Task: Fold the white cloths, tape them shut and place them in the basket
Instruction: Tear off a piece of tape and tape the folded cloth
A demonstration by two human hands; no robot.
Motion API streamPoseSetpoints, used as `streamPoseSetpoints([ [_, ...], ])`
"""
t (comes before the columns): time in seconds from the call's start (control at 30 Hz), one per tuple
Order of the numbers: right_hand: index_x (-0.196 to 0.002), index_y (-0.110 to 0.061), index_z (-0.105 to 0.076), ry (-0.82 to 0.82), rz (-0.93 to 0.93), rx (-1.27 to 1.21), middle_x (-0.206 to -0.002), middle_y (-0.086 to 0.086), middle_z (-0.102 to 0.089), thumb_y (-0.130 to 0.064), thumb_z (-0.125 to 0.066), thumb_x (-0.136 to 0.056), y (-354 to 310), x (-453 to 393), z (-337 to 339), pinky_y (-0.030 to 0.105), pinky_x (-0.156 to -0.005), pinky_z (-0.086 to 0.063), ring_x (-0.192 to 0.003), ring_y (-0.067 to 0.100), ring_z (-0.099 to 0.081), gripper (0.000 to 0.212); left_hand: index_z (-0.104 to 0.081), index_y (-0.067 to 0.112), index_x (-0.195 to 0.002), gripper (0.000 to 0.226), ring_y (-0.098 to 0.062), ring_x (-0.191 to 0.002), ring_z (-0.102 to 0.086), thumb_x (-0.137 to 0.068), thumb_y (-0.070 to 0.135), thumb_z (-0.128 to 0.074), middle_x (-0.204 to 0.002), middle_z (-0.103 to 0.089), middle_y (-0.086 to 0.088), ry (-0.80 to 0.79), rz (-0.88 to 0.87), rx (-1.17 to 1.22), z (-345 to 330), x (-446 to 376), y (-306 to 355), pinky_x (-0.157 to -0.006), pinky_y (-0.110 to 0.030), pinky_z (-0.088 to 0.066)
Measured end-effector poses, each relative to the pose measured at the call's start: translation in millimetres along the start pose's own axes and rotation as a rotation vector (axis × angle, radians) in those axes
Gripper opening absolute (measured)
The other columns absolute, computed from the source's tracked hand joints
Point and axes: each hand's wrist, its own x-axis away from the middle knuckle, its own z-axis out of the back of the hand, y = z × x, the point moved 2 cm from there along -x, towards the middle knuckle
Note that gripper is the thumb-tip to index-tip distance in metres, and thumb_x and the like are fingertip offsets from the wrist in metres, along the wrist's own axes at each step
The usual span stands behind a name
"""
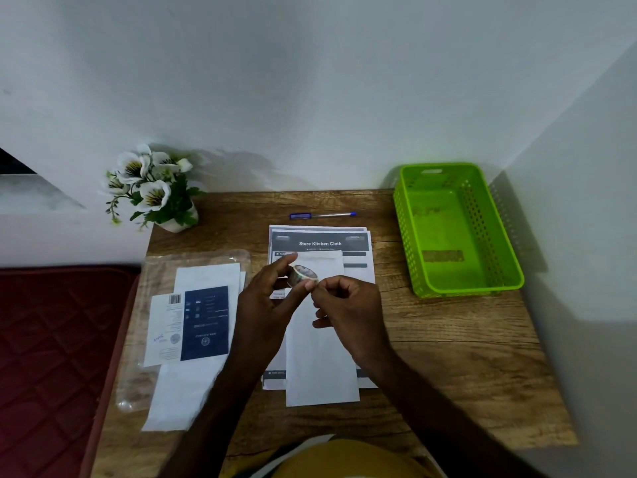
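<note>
Only the head view here, looking down on a wooden worktop (pixel 448 357) pushed into a wall corner. I'll place everything off the printed sheet headed "Store Kitchen Cloth" (pixel 320 241) in the middle.

A folded white cloth (pixel 322 367) lies as a long narrow strip right on top of that sheet, its near end hanging past the sheet's near edge. Both hands are up over the cloth and block its middle. The left hand (pixel 265 312) grips a roll of tape (pixel 305 273) between thumb and fingers, and the right hand (pixel 348 312) has its fingertips pinched at the roll's edge, other fingers curled in. So the two hands are together on the roll, right above the sheet.

Left of the sheet there's a clear plastic bag (pixel 138 374) with more white cloth (pixel 179 398) and a dark blue label card (pixel 206 322) on it. Just behind the sheet lies a blue pen (pixel 322 215). Right of the sheet, well apart, stands a green perforated basket (pixel 510 267) with nothing white in it. Far back-left of the sheet is a small pot of white flowers (pixel 151 188) at the worktop's corner. Further left, past the worktop's edge, a dark red quilted cushion (pixel 51 357).
</note>
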Motion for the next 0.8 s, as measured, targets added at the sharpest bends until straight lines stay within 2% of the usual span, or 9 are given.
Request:
streamPoseSetpoints([
  [0.1, -0.086, -0.017, -0.077, -0.064, -0.055, -0.035, -0.068, -0.003, -0.072, -0.026, -0.077, -0.091, 0.1, -2.8, 1.0, 0.028, -0.057, -0.062, -0.063, 0.016, -0.072, 0.010, -0.059, 0.027, -0.140, 0.055, -0.016, -0.110, -0.069, -0.089, 0.044, -0.066, -0.122, -0.071, 0.004, -0.032, 0.069, 0.076, 0.0, -0.6, -2.5, -0.078, -0.034, -0.065],
  [0.2, -0.085, -0.020, -0.076, -0.130, -0.087, -0.053, -0.067, -0.003, -0.071, -0.025, -0.076, -0.092, -0.3, -5.8, 2.4, 0.027, -0.057, -0.061, -0.062, 0.015, -0.071, 0.008, -0.062, 0.029, -0.133, 0.043, -0.013, -0.107, -0.071, -0.091, 0.040, -0.062, -0.120, -0.071, 0.008, -0.078, 0.109, 0.150, -0.3, -0.3, -0.5, -0.073, -0.028, -0.064],
  [0.47, -0.091, -0.019, -0.075, -0.251, -0.165, -0.118, -0.067, -0.003, -0.071, -0.011, -0.065, -0.097, 0.3, -9.1, 4.3, 0.032, -0.060, -0.063, -0.057, 0.012, -0.067, 0.014, -0.066, 0.023, -0.125, 0.026, -0.014, -0.100, -0.075, -0.100, 0.023, -0.057, -0.111, -0.075, 0.000, -0.174, 0.244, 0.331, 6.0, -2.7, 3.0, -0.069, -0.026, -0.062],
  [0.6, -0.094, -0.016, -0.076, -0.280, -0.174, -0.184, -0.068, 0.000, -0.070, -0.013, -0.064, -0.099, -2.5, -7.8, 5.7, 0.035, -0.063, -0.064, -0.058, 0.011, -0.066, 0.013, -0.066, 0.019, -0.127, 0.031, -0.020, -0.102, -0.075, -0.099, 0.028, -0.056, -0.111, -0.077, -0.003, -0.203, 0.301, 0.396, 6.9, -2.7, 3.5, -0.072, -0.029, -0.063],
  [0.8, -0.101, -0.013, -0.077, -0.294, -0.205, -0.275, -0.072, 0.004, -0.069, -0.017, -0.064, -0.100, -4.8, -6.7, 3.0, 0.038, -0.067, -0.064, -0.065, 0.015, -0.067, 0.014, -0.066, 0.021, -0.130, 0.044, -0.019, -0.105, -0.075, -0.093, 0.043, -0.057, -0.115, -0.077, 0.000, -0.215, 0.340, 0.478, 7.5, 1.2, 1.6, -0.073, -0.024, -0.061],
])
